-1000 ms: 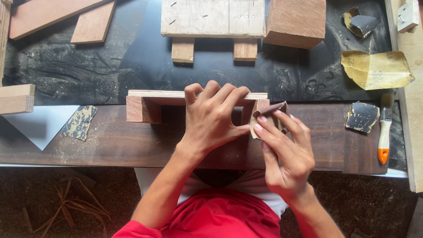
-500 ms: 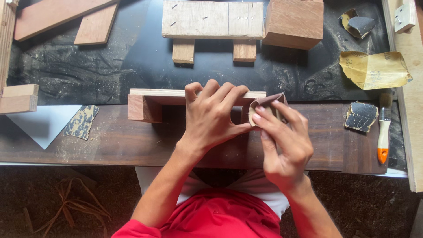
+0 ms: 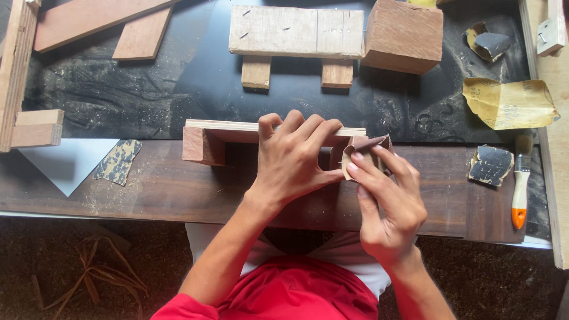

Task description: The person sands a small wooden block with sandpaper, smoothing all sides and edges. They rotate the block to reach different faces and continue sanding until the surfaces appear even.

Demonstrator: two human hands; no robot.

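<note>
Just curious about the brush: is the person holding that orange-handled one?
No, the brush lies untouched at the bench's right end, while the right hand holds folded sandpaper.
</note>
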